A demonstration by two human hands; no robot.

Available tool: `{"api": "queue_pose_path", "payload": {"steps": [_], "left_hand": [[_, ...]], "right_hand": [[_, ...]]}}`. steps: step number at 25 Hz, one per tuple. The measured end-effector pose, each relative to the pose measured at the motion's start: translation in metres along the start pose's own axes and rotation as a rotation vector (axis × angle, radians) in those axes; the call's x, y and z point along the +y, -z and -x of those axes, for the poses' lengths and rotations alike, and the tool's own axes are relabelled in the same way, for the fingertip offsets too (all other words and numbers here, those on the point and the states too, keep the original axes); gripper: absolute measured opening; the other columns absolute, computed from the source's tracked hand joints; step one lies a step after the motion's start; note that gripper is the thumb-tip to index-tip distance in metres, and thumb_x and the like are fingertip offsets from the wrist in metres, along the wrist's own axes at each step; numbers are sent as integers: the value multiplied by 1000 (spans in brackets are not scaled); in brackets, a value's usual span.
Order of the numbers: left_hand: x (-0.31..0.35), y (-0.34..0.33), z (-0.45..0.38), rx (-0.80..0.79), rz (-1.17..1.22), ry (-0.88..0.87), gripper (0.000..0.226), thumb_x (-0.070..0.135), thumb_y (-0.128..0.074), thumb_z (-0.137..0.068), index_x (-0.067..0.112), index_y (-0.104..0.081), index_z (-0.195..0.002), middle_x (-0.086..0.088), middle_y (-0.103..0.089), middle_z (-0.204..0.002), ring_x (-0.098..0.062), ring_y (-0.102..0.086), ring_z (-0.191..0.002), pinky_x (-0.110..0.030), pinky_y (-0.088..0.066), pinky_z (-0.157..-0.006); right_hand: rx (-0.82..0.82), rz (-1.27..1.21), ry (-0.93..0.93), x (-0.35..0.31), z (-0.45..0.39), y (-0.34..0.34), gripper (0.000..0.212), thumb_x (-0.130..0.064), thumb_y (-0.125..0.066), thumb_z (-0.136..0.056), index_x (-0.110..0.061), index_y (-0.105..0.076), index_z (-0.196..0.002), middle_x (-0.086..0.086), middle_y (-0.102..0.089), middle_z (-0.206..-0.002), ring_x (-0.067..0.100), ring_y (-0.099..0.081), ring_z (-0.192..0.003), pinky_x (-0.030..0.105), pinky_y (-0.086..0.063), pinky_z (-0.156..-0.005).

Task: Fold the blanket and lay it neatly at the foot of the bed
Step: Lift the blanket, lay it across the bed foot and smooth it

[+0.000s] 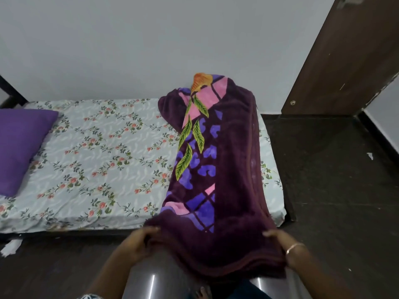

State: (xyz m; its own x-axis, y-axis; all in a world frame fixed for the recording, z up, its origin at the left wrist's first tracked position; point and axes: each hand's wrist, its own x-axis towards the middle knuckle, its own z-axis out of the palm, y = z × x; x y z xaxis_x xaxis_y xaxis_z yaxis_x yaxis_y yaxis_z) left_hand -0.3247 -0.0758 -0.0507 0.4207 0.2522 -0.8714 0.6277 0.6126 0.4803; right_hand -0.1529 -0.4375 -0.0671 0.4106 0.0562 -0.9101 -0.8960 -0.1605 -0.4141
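Both hands hold the near end of the folded blanket over the bed's edge.

The left hand point(141, 241) at 7 o'clock and the right hand point(280, 244) at 5 o'clock each curl fingers around a near corner of the blanket point(228, 160). From them the dark purple strip, patterned with pink, violet and green leaves, runs toward 12 o'clock across the foot end of the bed point(97, 152), which has a floral sheet. A purple pillow point(21, 147) lies at 9 o'clock, well apart. A brown door point(345, 57) stands at 2 o'clock.
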Motion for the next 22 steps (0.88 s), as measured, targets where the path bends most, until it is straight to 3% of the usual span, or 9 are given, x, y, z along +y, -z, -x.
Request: {"api": "queue_pose_path", "payload": {"steps": [2, 4, 8, 11, 13, 15, 17, 19, 22], "left_hand": [[70, -28, -10, 13, 347, -196, 9, 5, -55, -87, 2, -60, -94, -15, -68, -74, -25, -62, -75, -36, -55, -68], [140, -54, -18, 26, 496, -299, 12, 9, -50, -94, 3, -59, -92, -11, -69, -67, -22, -61, -74, -30, -57, -65], [227, -80, -57, 94, 411, -224, 13, 5, -47, -92, -1, -59, -93, -16, -65, -68, -25, -59, -69, -30, -56, -45], [286, -123, -85, 123, 322, -197, 15, 3, -44, -94, 0, -55, -83, -13, -62, -48, -26, -55, -66, -31, -50, -33], [351, -166, -100, 85, 305, -300, 14, 3, -44, -95, 1, -55, -86, -13, -63, -54, -24, -54, -64, -28, -48, -32], [446, -202, -99, 11, 264, -510, 13, 5, -45, -95, 5, -57, -91, -14, -60, -74, -21, -56, -62, -26, -50, -36], [565, -231, -41, -40, 197, -823, 13, 5, -47, -95, 7, -60, -97, -16, -62, -88, -20, -62, -63, -28, -54, -44], [671, -246, 78, -5, 141, -1249, 22, 7, -53, -93, 7, -59, -115, -20, -65, -107, -24, -65, -79, -34, -57, -67], [744, -240, 289, -129, 237, -1843, 33, 15, -61, -89, 14, -57, -122, -11, -65, -117, -26, -63, -105, -40, -50, -94]], "right_hand": [[-36, -155, 138, -72, -10, -20, 18, -3, -58, -76, 3, -74, -72, 18, -69, -62, 28, -65, -48, 33, -56, -51], [-73, -299, 253, -142, -19, -38, 27, -6, -54, -80, -5, -74, -62, 15, -69, -60, 29, -64, -51, 33, -56, -53], [85, -239, 286, -242, -74, -52, 13, -5, -54, -80, -4, -66, -77, 13, -62, -48, 27, -58, -50, 35, -51, -63], [45, -121, 278, -322, -102, -69, 13, -1, -50, -82, 3, -61, -89, 13, -61, -44, 23, -57, -33, 27, -52, -43], [-45, -159, 359, -401, -95, -95, 10, 0, -50, -84, 2, -60, -86, 11, -60, -42, 22, -57, -31, 25, -48, -33], [-131, -241, 554, -495, -49, -127, 10, 1, -50, -86, 1, -60, -88, 6, -62, -43, 18, -59, -34, 22, -46, -32], [-200, -337, 831, -608, 38, -143, 26, 1, -51, -88, -4, -58, -113, 2, -69, -67, 14, -67, -60, 24, -54, -52], [-209, -365, 1177, -706, 159, -142, 37, -2, -53, -89, -3, -54, -125, -2, -68, -81, 21, -65, -88, 32, -54, -69], [-355, -466, 1607, -776, 364, -113, 28, 0, -55, -86, -7, -59, -113, -4, -67, -53, 16, -68, -57, 28, -55, -52]]}}
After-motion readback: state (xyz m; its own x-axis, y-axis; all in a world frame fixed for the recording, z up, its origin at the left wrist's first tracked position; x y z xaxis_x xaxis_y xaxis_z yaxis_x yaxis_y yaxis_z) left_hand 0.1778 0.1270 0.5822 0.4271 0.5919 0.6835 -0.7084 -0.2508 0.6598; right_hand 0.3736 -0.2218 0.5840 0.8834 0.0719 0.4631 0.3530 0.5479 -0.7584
